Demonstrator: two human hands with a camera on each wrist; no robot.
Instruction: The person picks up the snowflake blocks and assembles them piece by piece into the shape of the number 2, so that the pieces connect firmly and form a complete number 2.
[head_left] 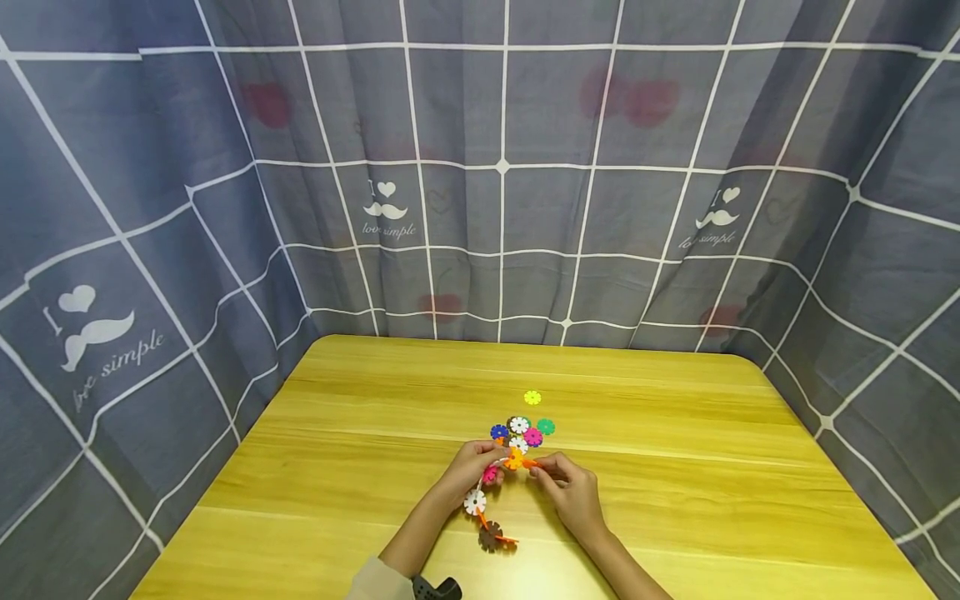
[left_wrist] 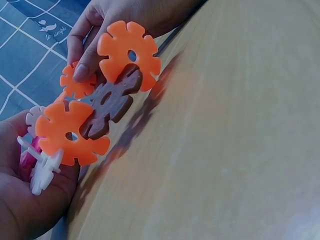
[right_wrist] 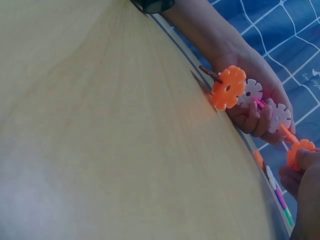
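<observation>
right hand pinches end disc as chain droops from left hand

a person works w/ bare hands at a wood-grain table, grid curtain behind. the right thumb & fingers pinch an orange end disc, seen edge-on from the head view. directly left of those fingertips, btwn the two hands, sits a second orange disc, nearly flat-on from above; the pair meet at an angle. whether the slots are fully seated, can't tell from here.

the left hand's fingers curl round the chain just past that joint, w/ a white disc & a pink disc in their grip. i'd say all hinges on this short stretch: it runs side to side, left fingertips to right, so any push or pull at the joint is best made along that line.

from the left hand the chain bends back twd the person, incl. a brown disc & an orange tail disc, nearer left hand than right. tail's shadow shows on the wood; contact unclear.

loose discs lie just beyond the fingers, approx. straight ahead, left fingertips nearer; a yellow disc is farthest off.
</observation>
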